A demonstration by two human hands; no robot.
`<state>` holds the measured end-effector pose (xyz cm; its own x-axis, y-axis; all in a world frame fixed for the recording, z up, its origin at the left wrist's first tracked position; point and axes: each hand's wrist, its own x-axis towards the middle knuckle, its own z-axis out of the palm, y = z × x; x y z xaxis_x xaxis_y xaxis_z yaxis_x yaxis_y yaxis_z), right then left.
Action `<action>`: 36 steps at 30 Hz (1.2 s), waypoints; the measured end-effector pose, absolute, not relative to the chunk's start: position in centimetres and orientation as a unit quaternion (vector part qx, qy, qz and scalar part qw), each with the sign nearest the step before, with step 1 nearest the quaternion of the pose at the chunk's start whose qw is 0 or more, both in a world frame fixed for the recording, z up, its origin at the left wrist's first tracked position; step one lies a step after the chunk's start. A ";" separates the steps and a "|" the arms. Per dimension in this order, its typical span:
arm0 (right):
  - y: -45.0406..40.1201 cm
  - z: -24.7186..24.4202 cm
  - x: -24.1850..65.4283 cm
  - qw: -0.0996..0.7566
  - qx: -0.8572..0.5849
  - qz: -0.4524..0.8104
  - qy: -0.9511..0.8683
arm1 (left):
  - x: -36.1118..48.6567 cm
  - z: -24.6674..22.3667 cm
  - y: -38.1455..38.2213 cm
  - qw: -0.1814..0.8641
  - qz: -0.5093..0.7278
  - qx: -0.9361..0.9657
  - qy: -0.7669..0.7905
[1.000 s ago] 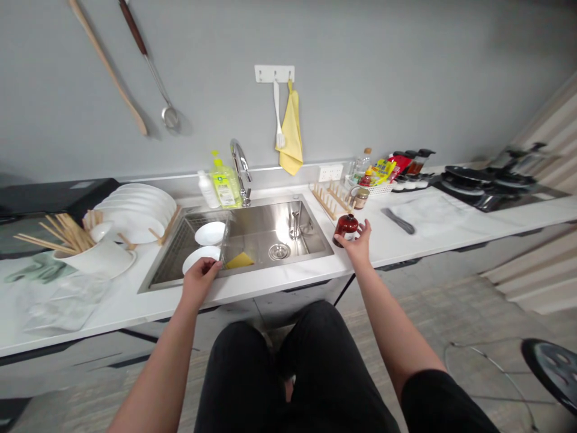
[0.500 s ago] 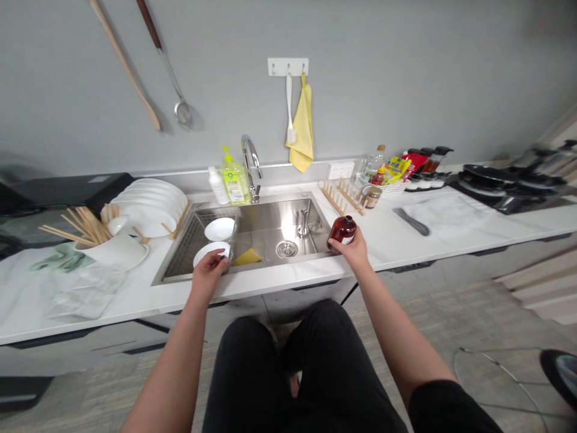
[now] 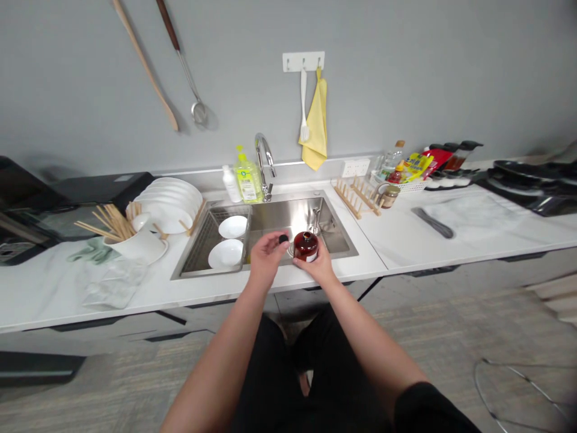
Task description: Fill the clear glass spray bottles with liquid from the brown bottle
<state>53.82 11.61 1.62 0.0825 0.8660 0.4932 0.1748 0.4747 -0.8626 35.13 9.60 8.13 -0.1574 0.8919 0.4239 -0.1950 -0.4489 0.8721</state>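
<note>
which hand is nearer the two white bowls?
Left: left hand just right of the bowls, holding a black cap; right hand farther right, holding the red-brown bottle.

In the left part of the sink (image 3: 274,211), a drain basket (image 3: 198,237) is being filled by two bowls (image 3: 226,254). Near its front edge, a bottle (image 3: 306,245) is being held by the right hand (image 3: 321,264) and a cap (image 3: 283,239) by the left hand (image 3: 265,260). Behind the sink, a faucet (image 3: 266,162) is being supported by the bench (image 3: 392,240); above, a towel (image 3: 316,126) is being suspended on the wall (image 3: 234,66). Left of the sink, plates (image 3: 169,207) are being held in a rack (image 3: 197,218), chopsticks (image 3: 113,222) in a container (image 3: 140,248). Right of the sink, a peg rack (image 3: 349,198) is being followed by a jar (image 3: 388,197), a basket (image 3: 411,186) and, farthest, a stove (image 3: 552,201).
</note>
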 end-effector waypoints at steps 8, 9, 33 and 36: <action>11.4 1.8 53.6 0.557 -0.399 0.314 -0.657 | 38.3 7.7 11.8 0.298 0.612 0.616 0.397; 11.3 1.9 53.6 0.551 -0.398 0.317 -0.661 | 38.3 7.5 11.8 0.292 0.610 0.615 0.405; 11.2 2.1 54.8 0.470 -0.348 0.374 -0.719 | 39.4 5.9 9.2 0.377 0.675 0.501 0.387; 11.1 2.0 54.8 0.469 -0.349 0.372 -0.721 | 39.0 6.0 8.8 0.354 0.667 0.538 0.375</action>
<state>54.75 11.11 2.03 -0.3151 0.8528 0.4165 0.1540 0.4790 -0.8642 39.04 8.83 6.05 -0.1712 0.8758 0.4513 -0.0689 -0.4676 0.8813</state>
